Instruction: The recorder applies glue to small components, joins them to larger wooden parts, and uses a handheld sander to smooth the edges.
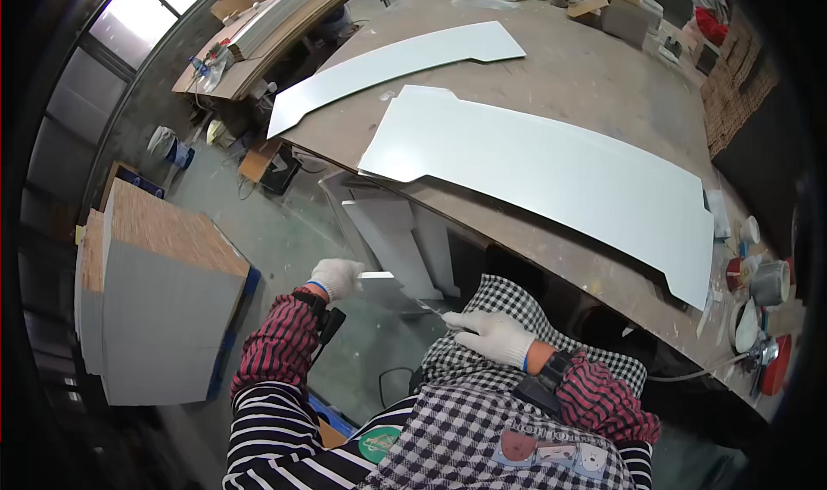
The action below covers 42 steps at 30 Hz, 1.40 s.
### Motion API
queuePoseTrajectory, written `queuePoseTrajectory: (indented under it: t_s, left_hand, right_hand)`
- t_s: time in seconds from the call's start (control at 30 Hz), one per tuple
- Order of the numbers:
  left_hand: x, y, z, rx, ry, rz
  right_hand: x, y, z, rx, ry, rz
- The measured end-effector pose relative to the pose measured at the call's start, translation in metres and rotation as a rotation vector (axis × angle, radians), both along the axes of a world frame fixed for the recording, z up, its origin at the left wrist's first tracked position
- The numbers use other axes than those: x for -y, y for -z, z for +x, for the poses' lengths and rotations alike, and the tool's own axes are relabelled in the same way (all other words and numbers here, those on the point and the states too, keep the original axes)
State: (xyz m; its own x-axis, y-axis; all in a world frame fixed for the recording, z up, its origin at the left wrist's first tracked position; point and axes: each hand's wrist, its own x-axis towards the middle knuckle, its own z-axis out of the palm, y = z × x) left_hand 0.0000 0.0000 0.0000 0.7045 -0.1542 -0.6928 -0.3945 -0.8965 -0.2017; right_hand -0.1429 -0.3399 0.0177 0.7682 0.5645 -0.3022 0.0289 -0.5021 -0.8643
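My left hand (335, 279), in a white knit glove, is closed around a short white strip (376, 275) that sticks out to the right. In my right hand (494, 336), also gloved, is a slim, thin tool (429, 308) pointing left toward the strip; its kind is too small to make out. The strip and the tool are apart. Both hands are in front of my body, below the table's near edge, with the right one over a black-and-white checked apron (448, 430). Beyond them, a wide white panel (543, 184) lies flat on the brown table (586, 85).
A narrower curved white panel (396, 68) lies farther back on the table. Pale boards (392, 240) lean beneath its near edge. At left stands a tall stack of grey-sided panels (164, 309). A tape roll (769, 283) and a hose (706, 372) are at the right edge.
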Motion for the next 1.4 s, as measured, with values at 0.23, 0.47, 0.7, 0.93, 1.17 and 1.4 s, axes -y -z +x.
queuePoseTrajectory:
  t_s: [0.23, 0.47, 0.7, 0.93, 1.17, 1.4]
  left_hand:
    - [-0.001, 0.009, 0.028, -0.021, 0.140, 0.043]
    - [0.008, 0.017, 0.051, -0.055, 0.242, 0.097]
    - [0.006, 0.034, 0.075, -0.005, 0.227, 0.105]
    - [0.021, 0.058, 0.093, 0.170, 0.134, 0.107]
    - [0.035, 0.075, 0.096, 0.518, -0.124, 0.053]
    - [0.044, 0.083, 0.082, 0.653, -0.261, 0.013]
  right_hand:
    - [-0.001, 0.003, 0.003, -0.019, 0.052, 0.034]
    - [0.000, 0.008, 0.005, -0.062, 0.039, 0.056]
    - [0.000, 0.016, 0.006, -0.091, 0.067, 0.096]
    - [-0.001, 0.009, 0.008, -0.096, 0.054, 0.063]
    - [0.000, 0.009, 0.008, -0.111, 0.062, 0.102]
    - [0.001, 0.017, 0.007, -0.074, 0.060, 0.092]
